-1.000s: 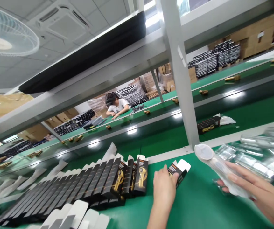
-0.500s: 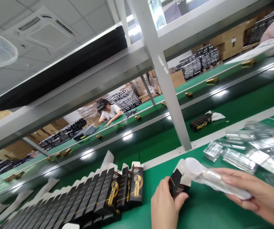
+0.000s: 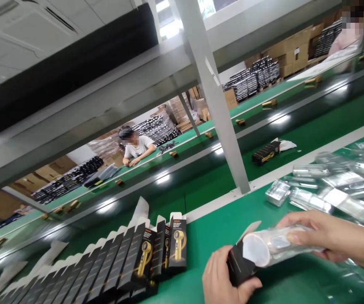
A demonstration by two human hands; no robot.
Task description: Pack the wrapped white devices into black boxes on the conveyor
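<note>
box (image 3: 240,264) clasped in left hand (image 3: 220,276); right of box, wrapped gadget (image 3: 277,245) pinched in right hand (image 3: 330,236), long axis toward box, round end nearest.

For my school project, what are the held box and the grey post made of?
The box looks like thin matte card, with a pale flap bent open. The post is probably painted metal: smooth, grey, with screws by its foot.
</note>
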